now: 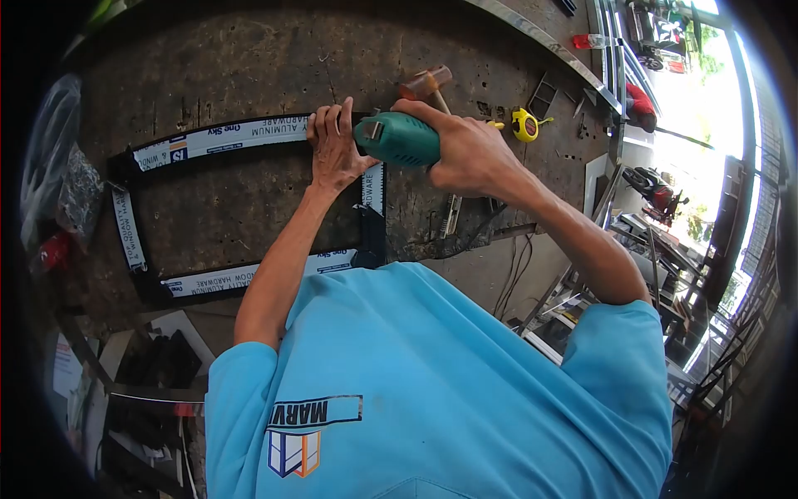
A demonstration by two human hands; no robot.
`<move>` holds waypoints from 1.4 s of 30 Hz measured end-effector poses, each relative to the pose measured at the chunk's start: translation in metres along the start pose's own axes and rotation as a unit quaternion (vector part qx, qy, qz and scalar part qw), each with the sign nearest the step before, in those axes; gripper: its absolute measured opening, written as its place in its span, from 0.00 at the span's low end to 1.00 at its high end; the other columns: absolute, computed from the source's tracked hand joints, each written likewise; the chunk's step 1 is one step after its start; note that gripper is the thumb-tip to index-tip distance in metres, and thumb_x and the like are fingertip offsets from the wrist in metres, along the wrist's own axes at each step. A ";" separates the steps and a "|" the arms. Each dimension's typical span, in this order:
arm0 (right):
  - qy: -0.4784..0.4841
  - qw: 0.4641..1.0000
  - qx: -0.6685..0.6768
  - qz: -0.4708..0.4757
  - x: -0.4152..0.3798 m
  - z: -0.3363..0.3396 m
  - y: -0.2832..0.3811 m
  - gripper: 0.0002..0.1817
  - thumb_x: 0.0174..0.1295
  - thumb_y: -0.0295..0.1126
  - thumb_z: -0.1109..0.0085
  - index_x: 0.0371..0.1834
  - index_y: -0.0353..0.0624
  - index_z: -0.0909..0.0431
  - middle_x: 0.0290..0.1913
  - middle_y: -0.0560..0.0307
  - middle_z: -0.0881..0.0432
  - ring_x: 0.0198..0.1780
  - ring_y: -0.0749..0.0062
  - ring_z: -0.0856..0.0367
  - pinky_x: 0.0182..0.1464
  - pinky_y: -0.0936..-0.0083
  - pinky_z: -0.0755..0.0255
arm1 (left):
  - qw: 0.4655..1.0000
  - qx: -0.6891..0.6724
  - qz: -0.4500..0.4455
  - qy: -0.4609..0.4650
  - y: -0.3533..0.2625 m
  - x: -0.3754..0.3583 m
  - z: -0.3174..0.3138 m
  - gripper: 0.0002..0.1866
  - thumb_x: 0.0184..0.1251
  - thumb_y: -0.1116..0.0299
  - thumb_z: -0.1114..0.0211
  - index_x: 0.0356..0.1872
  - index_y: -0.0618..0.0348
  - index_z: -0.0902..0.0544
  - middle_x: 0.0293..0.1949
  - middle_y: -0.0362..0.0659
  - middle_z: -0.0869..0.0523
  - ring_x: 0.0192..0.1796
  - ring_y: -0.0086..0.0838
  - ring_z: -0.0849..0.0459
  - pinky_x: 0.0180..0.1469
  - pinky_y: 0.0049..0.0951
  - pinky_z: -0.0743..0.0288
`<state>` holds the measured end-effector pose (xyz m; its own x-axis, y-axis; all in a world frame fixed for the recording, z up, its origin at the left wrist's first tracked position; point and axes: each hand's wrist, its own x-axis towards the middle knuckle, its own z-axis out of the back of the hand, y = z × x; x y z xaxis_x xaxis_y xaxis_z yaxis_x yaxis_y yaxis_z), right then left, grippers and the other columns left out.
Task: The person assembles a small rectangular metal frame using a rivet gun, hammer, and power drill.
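A rectangular black aluminum window frame point(241, 135) lies flat on the wooden bench, with white printed protective film along its sides. At its far right corner, my left hand point(334, 154) grips the frame, fingers over the far bar and thumb stretched toward the right side. My right hand point(475, 158) is wrapped round a green power drill point(407, 140), held over that same corner. The drill's tip and the spot beneath it are hidden by its body. Just behind the drill lies a mallet with an amber head point(426, 84), its handle partly covered by my right hand.
A yellow tape measure point(524, 125) sits right of the mallet. A metal tool point(451, 216) and a black cord point(482, 231) lie near the bench's front edge. Clear plastic bags point(79, 191) are at left. A long metal bar point(549, 50) crosses the far right.
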<state>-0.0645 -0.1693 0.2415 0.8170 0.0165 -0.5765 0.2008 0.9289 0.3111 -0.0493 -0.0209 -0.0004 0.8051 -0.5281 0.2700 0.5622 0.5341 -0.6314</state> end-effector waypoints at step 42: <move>-0.292 0.860 0.342 -0.241 -0.209 -0.162 -0.253 0.60 0.40 0.24 0.30 0.78 0.54 0.58 0.57 0.42 0.27 0.54 0.50 0.24 0.57 0.64 0.30 | 0.813 -0.144 -0.314 0.468 -0.118 -0.094 -0.007 0.27 0.70 0.46 0.50 0.61 0.52 0.26 0.60 0.45 0.23 0.65 0.40 0.29 0.69 0.45 0.40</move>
<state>-0.3739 -0.3473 0.1609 0.6420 -0.6839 -0.3466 0.6998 0.3381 0.6293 -0.1925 -0.0387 0.0432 -0.1960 -0.9804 0.0179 0.6309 -0.1401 -0.7631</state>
